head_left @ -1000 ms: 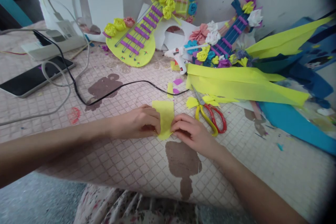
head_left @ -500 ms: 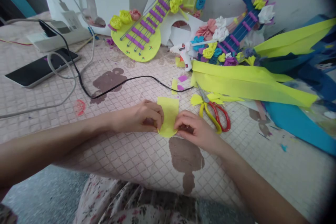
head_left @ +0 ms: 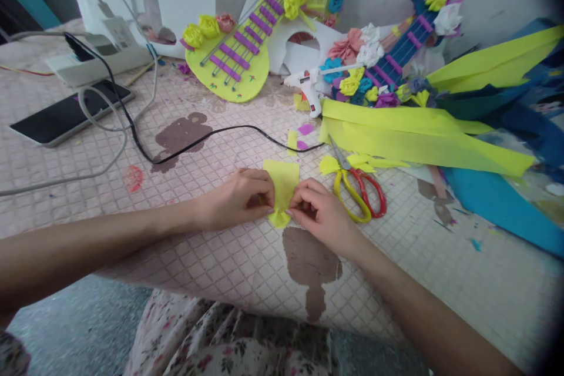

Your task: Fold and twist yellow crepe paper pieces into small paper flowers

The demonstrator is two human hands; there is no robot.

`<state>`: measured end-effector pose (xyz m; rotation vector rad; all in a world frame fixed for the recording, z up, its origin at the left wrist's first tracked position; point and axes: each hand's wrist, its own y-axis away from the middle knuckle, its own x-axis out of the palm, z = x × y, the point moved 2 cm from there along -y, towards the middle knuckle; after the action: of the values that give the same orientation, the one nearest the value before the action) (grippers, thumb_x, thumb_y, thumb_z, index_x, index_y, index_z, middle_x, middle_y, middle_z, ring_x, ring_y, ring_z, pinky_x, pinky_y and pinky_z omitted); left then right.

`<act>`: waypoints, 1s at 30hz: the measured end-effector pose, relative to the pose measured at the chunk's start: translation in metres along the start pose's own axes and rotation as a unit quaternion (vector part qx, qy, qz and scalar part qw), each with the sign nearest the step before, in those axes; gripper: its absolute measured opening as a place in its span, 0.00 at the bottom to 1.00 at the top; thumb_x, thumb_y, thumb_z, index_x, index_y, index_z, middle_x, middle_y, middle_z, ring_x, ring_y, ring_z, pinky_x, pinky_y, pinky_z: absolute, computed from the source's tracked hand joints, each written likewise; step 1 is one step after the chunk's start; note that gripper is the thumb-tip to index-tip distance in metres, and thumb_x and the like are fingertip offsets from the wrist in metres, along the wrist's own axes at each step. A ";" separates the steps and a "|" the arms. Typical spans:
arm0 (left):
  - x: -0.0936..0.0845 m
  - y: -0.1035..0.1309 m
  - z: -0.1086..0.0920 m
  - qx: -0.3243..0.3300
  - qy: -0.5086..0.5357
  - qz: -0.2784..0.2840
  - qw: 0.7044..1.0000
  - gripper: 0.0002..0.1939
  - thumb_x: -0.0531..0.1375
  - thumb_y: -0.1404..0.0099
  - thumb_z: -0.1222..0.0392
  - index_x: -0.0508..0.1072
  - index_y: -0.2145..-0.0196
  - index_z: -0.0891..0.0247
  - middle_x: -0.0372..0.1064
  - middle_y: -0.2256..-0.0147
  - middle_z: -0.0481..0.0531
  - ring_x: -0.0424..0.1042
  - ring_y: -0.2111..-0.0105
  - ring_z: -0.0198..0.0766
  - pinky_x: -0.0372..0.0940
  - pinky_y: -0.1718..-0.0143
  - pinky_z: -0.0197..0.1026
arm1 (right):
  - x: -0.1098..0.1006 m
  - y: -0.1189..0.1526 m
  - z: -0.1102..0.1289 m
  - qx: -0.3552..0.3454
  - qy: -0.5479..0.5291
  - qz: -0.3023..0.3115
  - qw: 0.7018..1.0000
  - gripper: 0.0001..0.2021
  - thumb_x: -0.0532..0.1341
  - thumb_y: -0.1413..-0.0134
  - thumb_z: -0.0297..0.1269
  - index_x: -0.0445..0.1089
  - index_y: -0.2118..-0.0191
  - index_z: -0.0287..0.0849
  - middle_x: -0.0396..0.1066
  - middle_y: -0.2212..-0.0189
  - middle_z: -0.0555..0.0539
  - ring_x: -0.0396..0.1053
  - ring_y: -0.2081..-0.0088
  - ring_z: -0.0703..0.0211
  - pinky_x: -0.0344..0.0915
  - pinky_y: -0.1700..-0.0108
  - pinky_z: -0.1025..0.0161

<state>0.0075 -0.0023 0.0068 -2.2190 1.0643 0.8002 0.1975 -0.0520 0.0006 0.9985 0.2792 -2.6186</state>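
Note:
A small piece of yellow crepe paper is between my two hands, low over the quilted cover. My left hand pinches its left side near the bottom. On the opposite side, the fingertips of my right hand pinch the paper too. Its lower end is puckered and folded inward, while the upper end stays flat and square. Scissors with one yellow and one red handle lie just right of my right hand, beside yellow paper scraps.
A white glue gun stands behind the scissors, near long yellow paper strips. Paper guitars with flowers, one yellow and one blue, lean at the back. A phone, cables and a power strip lie left.
Both hands have drawn closer together at the paper's lower end. Its smooth rounded bottom edge has become crumpled and folded inward.

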 end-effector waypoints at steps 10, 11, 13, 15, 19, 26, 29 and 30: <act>0.007 -0.001 0.000 -0.010 -0.024 -0.038 0.999 0.04 0.57 0.42 0.71 0.70 0.74 0.67 0.66 0.72 0.50 0.66 0.71 0.33 0.61 0.64 0.38 | 0.004 -0.001 0.005 -0.001 0.046 -0.034 0.998 0.06 0.58 0.48 0.26 0.62 0.71 0.43 0.61 0.68 0.50 0.62 0.69 0.64 0.60 0.67 0.64; 0.007 -0.001 -0.001 -0.012 -0.028 -0.041 0.999 0.04 0.57 0.43 0.71 0.69 0.74 0.67 0.66 0.73 0.49 0.65 0.71 0.33 0.61 0.65 0.37 | 0.004 -0.001 0.005 -0.002 0.044 -0.031 0.999 0.06 0.58 0.48 0.26 0.62 0.71 0.43 0.61 0.68 0.50 0.62 0.69 0.64 0.61 0.67 0.64; 0.008 -0.001 -0.002 -0.013 -0.035 -0.045 0.998 0.04 0.57 0.43 0.71 0.68 0.74 0.67 0.65 0.73 0.49 0.65 0.71 0.33 0.61 0.65 0.37 | 0.002 -0.001 0.006 -0.004 0.028 -0.010 1.000 0.04 0.59 0.48 0.27 0.62 0.69 0.43 0.61 0.66 0.50 0.62 0.69 0.65 0.61 0.66 0.64; 0.008 -0.001 -0.002 -0.013 -0.036 -0.045 0.998 0.04 0.56 0.43 0.71 0.68 0.73 0.67 0.65 0.73 0.49 0.65 0.71 0.33 0.61 0.65 0.37 | 0.000 0.000 0.004 -0.004 0.011 0.015 1.000 0.04 0.59 0.47 0.28 0.64 0.67 0.43 0.61 0.64 0.49 0.62 0.69 0.65 0.62 0.66 0.65; 0.008 -0.001 -0.002 -0.009 -0.035 -0.042 0.998 0.04 0.56 0.43 0.71 0.68 0.73 0.67 0.65 0.73 0.49 0.64 0.71 0.33 0.60 0.65 0.37 | -0.002 0.000 0.002 -0.005 0.006 0.021 1.000 0.04 0.59 0.47 0.28 0.63 0.70 0.43 0.61 0.65 0.50 0.62 0.69 0.66 0.61 0.67 0.65; 0.007 0.000 -0.004 -0.018 -0.053 -0.038 0.998 0.04 0.56 0.43 0.70 0.67 0.74 0.66 0.64 0.73 0.48 0.64 0.71 0.33 0.60 0.65 0.38 | 0.005 -0.001 0.005 0.008 0.045 -0.030 0.998 0.05 0.59 0.48 0.27 0.62 0.71 0.43 0.60 0.68 0.50 0.61 0.69 0.64 0.60 0.67 0.64; 0.010 0.000 -0.004 -0.028 -0.079 -0.058 0.995 0.04 0.56 0.43 0.70 0.66 0.74 0.66 0.64 0.74 0.48 0.64 0.71 0.34 0.60 0.64 0.39 | 0.008 -0.001 0.008 0.010 0.064 -0.045 0.997 0.06 0.58 0.50 0.26 0.61 0.72 0.43 0.61 0.68 0.49 0.62 0.68 0.62 0.60 0.67 0.63; 0.011 0.001 -0.004 -0.029 -0.088 -0.063 0.994 0.04 0.56 0.43 0.70 0.65 0.74 0.65 0.64 0.74 0.48 0.64 0.71 0.34 0.60 0.64 0.40 | 0.008 -0.001 0.009 0.010 0.069 -0.048 0.996 0.06 0.57 0.50 0.25 0.61 0.72 0.43 0.61 0.68 0.49 0.62 0.68 0.62 0.61 0.67 0.63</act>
<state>0.0134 -0.0107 0.0021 -2.1926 0.8174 0.9616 0.1858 -0.0554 0.0017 1.2023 0.3439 -2.6472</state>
